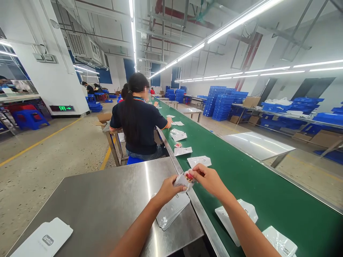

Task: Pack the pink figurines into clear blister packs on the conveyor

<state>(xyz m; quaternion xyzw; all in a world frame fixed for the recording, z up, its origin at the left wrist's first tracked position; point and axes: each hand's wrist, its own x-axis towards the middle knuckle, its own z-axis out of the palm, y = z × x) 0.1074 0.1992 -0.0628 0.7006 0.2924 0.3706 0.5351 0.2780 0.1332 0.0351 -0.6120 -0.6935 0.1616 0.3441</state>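
Both my hands hold a small clear packet (184, 179) with a red and white item inside, above the inner edge of the steel table (107, 200). My left hand (168, 189) grips its left side with curled fingers. My right hand (207, 178) pinches its top right corner. Under my left hand lies a stack of clear bags (171, 210) on the table. A white card sleeve (44, 239) lies at the table's near left corner.
A green conveyor belt (249, 178) runs away on the right, carrying several clear packets (199, 160). A seated co-worker in a dark shirt (138, 121) works ahead at the belt. Blue crates (219, 103) are stacked far right. A steel side table (257, 144) juts out beyond the belt.
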